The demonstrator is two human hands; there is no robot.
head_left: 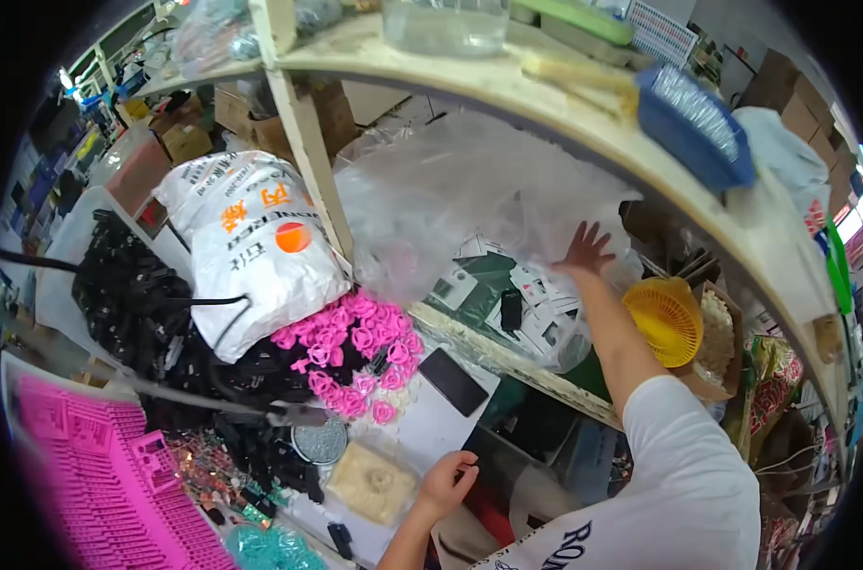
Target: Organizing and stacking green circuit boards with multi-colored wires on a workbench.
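My right hand (585, 249) is stretched out to the far side with its fingers spread. It lies against a large see-through plastic bag (469, 166), and nothing shows in its grip. Inside or under the lower part of that bag are several white cards (546, 304) and a small black object (511, 310). My left hand (448, 483) hovers low near the table's front edge, fingers loosely curled with nothing visible in them. Beside it is a wrapped pale yellow block (373, 483). A dark phone (453, 382) lies flat on the white table beyond.
Pink plastic parts (355, 347) and black parts (127, 285) are heaped left, beside a white sack (251, 242). A yellow basket (661, 321) stands right of my forearm. An overhead shelf (422, 62) carries a blue tray (695, 125). Pink moulded sheets (89, 465) fill the lower left.
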